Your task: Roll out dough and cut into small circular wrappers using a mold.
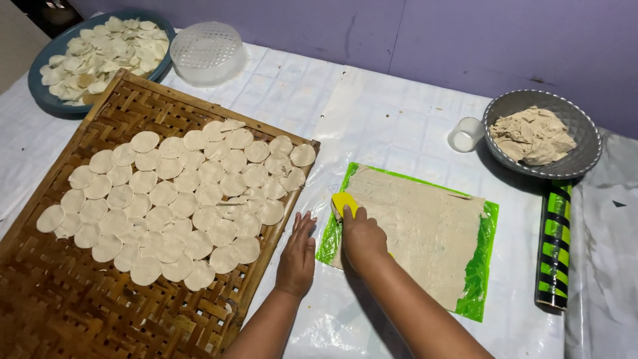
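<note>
Right hand fingers closed on yellow cutter, pressing at left end of dough sheet on green plastic, mid-worktop. Left hand flat, fingers spread, empty, beside bamboo tray. Dough looks thin, soft, tearable; lift by edges

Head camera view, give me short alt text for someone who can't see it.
A person's right hand presses a yellow cutter onto rolled dough on a green sheet; the left hand rests flat beside a woven bamboo tray of dough rounds.
</note>
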